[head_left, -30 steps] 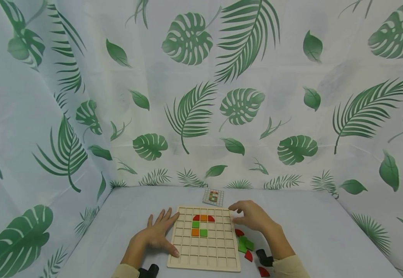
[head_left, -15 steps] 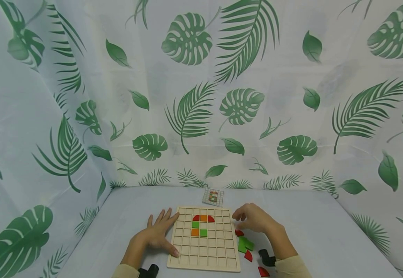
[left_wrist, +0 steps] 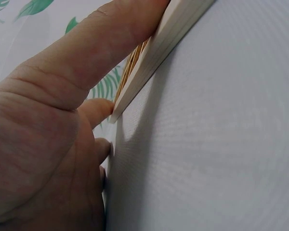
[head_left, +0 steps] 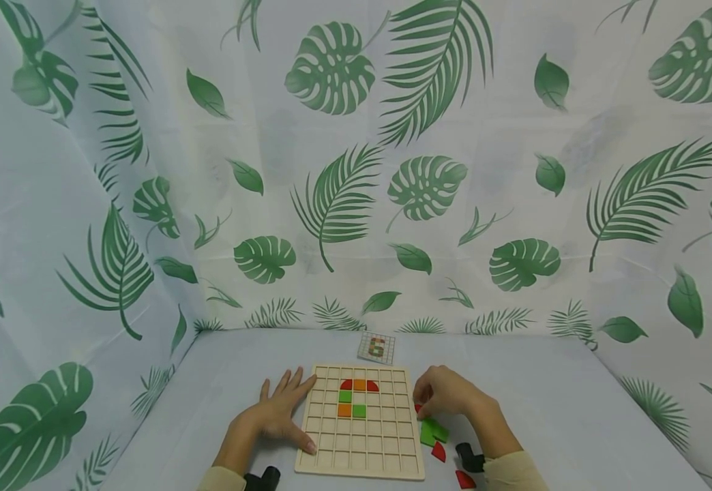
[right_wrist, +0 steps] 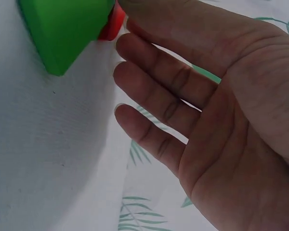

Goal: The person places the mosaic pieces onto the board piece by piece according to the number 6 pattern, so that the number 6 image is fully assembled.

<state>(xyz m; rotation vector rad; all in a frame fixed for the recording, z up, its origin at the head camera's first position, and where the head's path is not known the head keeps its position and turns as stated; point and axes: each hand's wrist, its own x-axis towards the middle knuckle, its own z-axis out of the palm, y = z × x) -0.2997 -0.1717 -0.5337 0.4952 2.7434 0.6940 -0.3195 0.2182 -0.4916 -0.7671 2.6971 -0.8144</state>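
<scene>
Gridded board (head_left: 359, 444), splayed left hand (head_left: 277, 412), curved right hand (head_left: 448, 393) at red piece (head_left: 418, 408), grip unclear

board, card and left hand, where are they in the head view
Board (head_left: 374, 427), head view: a bare square near its middle.
Card (head_left: 376, 348), head view: its printed pattern.
Left hand (head_left: 275, 416), head view: its back.

card (head_left: 376, 348) behind board (head_left: 359, 443) | tiles (head_left: 359, 411) on board | loose pieces (head_left: 432, 431) right

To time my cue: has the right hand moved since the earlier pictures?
Yes: against the wooden board, the right hand has moved down the head view and slightly right, to a red piece.
</scene>
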